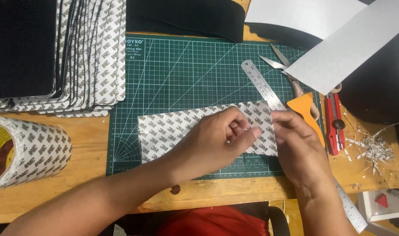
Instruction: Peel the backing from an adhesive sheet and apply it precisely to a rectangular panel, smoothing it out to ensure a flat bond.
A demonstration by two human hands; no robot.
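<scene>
Your left hand [217, 140] lies on the patterned tape sheet [173, 129], fingers curled closed, pinching its right edge. Your right hand [297, 144] meets it there; its fingertips [276, 116] also grip this edge of the sheet. The sheet lies flat on the green cutting mat [186, 70], in the lower part of it. A steel ruler [262, 85] passes under your right hand. Just beside it are an orange scraper [305, 107], scissors [280, 63] and a red cutter knife [335, 122]. A tape roll [31, 148] rests at the left, and a stack of cut sheets [94, 57] lies above it.
</scene>
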